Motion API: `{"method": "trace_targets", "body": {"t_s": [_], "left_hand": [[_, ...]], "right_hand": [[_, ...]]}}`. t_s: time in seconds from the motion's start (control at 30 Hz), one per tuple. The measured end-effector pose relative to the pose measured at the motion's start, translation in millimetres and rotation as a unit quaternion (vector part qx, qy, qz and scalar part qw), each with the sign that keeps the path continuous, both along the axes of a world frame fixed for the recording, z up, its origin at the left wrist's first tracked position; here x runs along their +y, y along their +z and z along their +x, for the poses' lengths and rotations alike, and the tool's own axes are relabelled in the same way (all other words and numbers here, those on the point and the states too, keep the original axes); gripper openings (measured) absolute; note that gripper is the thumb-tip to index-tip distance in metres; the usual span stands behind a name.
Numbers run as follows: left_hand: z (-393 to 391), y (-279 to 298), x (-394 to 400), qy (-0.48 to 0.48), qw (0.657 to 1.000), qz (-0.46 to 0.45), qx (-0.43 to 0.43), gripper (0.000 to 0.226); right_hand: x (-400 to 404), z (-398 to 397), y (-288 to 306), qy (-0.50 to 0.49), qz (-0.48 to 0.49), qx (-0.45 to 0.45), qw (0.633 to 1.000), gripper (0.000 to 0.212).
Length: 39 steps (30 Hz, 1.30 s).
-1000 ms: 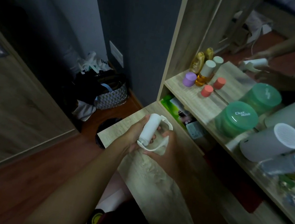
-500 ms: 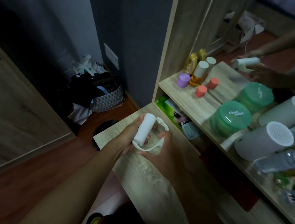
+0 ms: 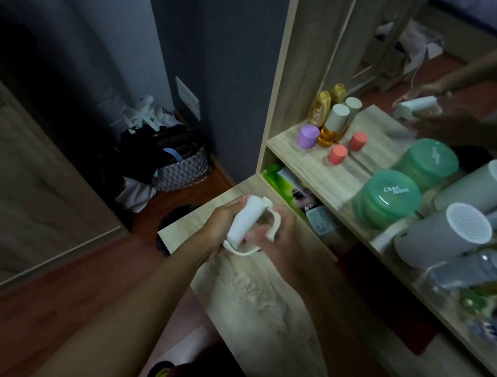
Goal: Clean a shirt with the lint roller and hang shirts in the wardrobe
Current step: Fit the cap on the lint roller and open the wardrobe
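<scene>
Head view: left hand (image 3: 221, 226) and right hand (image 3: 278, 236) grip lint roller (image 3: 245, 220); basket (image 3: 183, 167) holds clothes.

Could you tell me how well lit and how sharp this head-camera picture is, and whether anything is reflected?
Head view: dim and bluish overall; lint roller and both hands, left and right, slightly soft; wide-angle bending at the edges; the mirror repeats hands and roller.

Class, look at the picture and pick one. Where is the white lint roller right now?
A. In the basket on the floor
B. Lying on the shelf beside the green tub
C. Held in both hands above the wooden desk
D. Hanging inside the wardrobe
C: the left hand grips the lint roller while the right hand holds its looped frame, above the wooden desk.
</scene>
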<state>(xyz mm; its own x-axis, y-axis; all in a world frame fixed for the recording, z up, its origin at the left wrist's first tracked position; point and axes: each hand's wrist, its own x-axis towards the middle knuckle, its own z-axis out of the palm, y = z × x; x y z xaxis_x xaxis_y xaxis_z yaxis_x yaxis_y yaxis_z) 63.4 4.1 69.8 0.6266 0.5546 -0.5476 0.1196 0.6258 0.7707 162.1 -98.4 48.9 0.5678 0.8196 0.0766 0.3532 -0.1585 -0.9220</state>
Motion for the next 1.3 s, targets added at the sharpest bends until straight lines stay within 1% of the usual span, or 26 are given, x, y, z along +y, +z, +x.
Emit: {"method": "trace_targets", "body": {"t_s": [0.03, 0.07, 0.1, 0.17, 0.2, 0.23, 0.33, 0.47, 0.63, 0.7, 0.83, 0.93, 1.03, 1.17, 1.3], "left_hand": [[-1, -1, 0, 0.001, 1.0, 0.004, 0.004, 0.031], [-1, -2, -1, 0.001, 1.0, 0.009, 0.01, 0.03], [-1, -3, -2, -0.001, 1.0, 0.015, 0.016, 0.029], [0, -3, -5, -0.014, 0.999, 0.025, 0.024, 0.031], [2, -2, -7, -0.018, 0.999, 0.029, 0.025, 0.03], [3, -1, -9, -0.018, 0.999, 0.03, 0.02, 0.028], [7, 7, -7, -0.03, 0.999, 0.042, 0.011, 0.026], [8, 13, 3, -0.041, 0.997, 0.057, 0.032, 0.033], [6, 15, 4, -0.034, 0.998, 0.052, 0.02, 0.02], [7, 15, 5, -0.049, 0.997, 0.051, 0.012, 0.02], [5, 20, 4, -0.102, 0.993, 0.052, -0.006, 0.027], [5, 20, 3, -0.102, 0.992, 0.078, 0.006, 0.03], [6, 17, 2, -0.118, 0.989, 0.094, 0.008, 0.034], [9, 23, 2, -0.144, 0.984, 0.105, 0.016, 0.038], [11, 29, 1, -0.152, 0.981, 0.113, 0.033, 0.037]], "right_hand": [[4, 2, 8, -0.032, 0.015, 0.092, 0.995, 0.088], [6, 7, 8, -0.056, 0.016, 0.138, 0.989, 0.08], [6, 10, 10, -0.068, -0.006, 0.159, 0.985, 0.069], [2, 14, 14, -0.035, -0.094, 0.068, 0.993, 0.037], [1, 14, 12, -0.039, -0.102, 0.011, 0.994, 0.028], [0, 13, 13, -0.052, -0.089, -0.013, 0.995, 0.028], [4, 10, 15, -0.089, -0.057, 0.035, 0.994, 0.029], [8, 8, 21, -0.119, -0.047, 0.091, 0.988, 0.029], [12, 7, 16, -0.122, -0.054, 0.139, 0.981, 0.026], [11, 6, 19, -0.128, -0.046, 0.132, 0.982, 0.026], [10, 4, 26, -0.122, -0.039, 0.109, 0.986, 0.024], [8, 5, 29, -0.122, -0.049, 0.102, 0.986, 0.022], [8, 8, 31, -0.126, -0.068, 0.118, 0.983, 0.027], [11, 12, 30, -0.113, -0.097, 0.107, 0.983, 0.035], [17, 20, 32, -0.091, -0.135, 0.151, 0.975, 0.039]]}}
